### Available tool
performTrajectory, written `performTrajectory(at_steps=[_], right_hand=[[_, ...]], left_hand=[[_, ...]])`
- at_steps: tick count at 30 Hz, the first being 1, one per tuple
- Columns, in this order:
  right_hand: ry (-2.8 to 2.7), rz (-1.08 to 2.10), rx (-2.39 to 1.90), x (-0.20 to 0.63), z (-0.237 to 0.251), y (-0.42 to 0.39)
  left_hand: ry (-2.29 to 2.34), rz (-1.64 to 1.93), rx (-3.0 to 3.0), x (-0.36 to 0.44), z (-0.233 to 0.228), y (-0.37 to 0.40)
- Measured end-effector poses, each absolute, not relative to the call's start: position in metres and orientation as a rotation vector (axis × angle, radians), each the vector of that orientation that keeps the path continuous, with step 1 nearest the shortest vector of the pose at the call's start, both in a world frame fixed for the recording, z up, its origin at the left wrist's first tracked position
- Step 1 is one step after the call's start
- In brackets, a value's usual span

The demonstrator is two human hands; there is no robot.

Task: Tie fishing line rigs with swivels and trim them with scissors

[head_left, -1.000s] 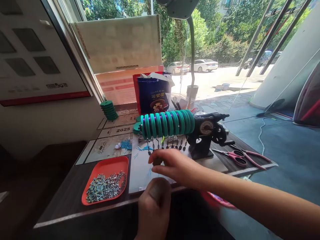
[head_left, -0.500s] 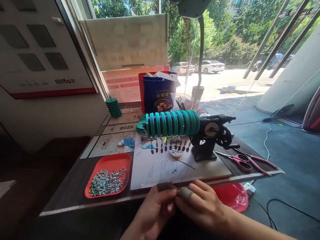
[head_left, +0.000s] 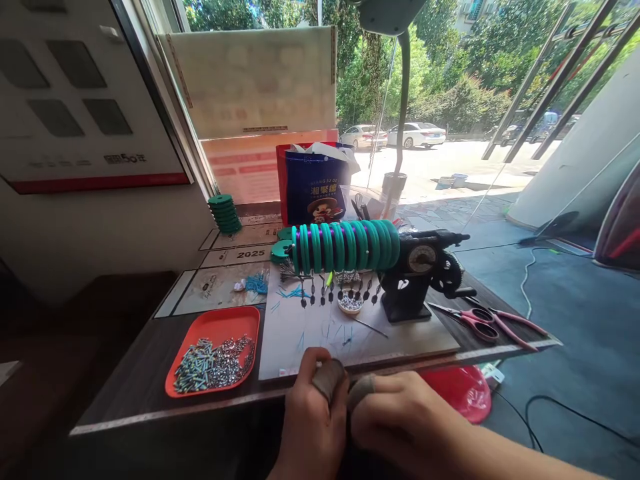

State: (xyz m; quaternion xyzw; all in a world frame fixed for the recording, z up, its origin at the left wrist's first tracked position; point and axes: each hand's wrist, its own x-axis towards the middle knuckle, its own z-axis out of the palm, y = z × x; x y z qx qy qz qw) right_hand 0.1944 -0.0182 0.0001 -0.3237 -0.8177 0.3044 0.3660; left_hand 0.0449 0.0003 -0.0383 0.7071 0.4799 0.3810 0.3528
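My left hand (head_left: 317, 407) is closed at the table's front edge, with a grey-brown finger cover on one finger. Beside it my right hand (head_left: 400, 413) is curled shut too, a similar cover on its index finger. What they pinch is hidden between the fingers; it may be something very thin. Beyond them stands a black hand-cranked winder (head_left: 415, 273) carrying a row of green spools (head_left: 345, 247). Small dark pieces (head_left: 331, 298) dangle beneath the spools. A small dish of silvery beads (head_left: 351, 303) and a thin metal rod (head_left: 370, 327) lie on the white board (head_left: 285, 347).
To the left, an orange tray (head_left: 213, 320) holds small coloured tubes and metal pieces. Pink-handled scissors (head_left: 483, 327) and pliers (head_left: 517, 330) lie at the right. Blue scraps (head_left: 256, 284), stacked green spools (head_left: 225, 215) and a blue bag (head_left: 315, 187) are farther back.
Both hands have curled tighter into fists and turned, the left one more upright with its knuckles raised. The view has shifted slightly; the things on the table stay in place.
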Motion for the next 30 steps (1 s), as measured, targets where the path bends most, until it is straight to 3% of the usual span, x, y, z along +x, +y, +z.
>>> performTrajectory(at_steps=[7, 12, 18, 25, 30], right_hand=[[-1.552, 1.532, -0.993, 0.184, 0.042, 0.038], [-1.500, 1.684, -1.130, 0.174, 0.041, 0.066], [-1.656, 1.573, -1.179, 0.169, 0.040, 0.057], [-2.188, 0.822, -1.225, 0.201, 0.027, 0.023], [-2.140, 0.889, -1.248, 0.205, 0.007, 0.022]], left_hand=[[1.459, 1.392, 1.424, 0.056, -0.040, -0.004], [1.398, 1.672, 1.350, 0.062, -0.041, -0.003], [1.281, 1.345, 1.467, 0.050, -0.031, 0.002], [1.164, 0.911, 1.532, 0.041, -0.022, 0.006], [1.194, 0.863, 1.582, 0.043, -0.023, 0.004]])
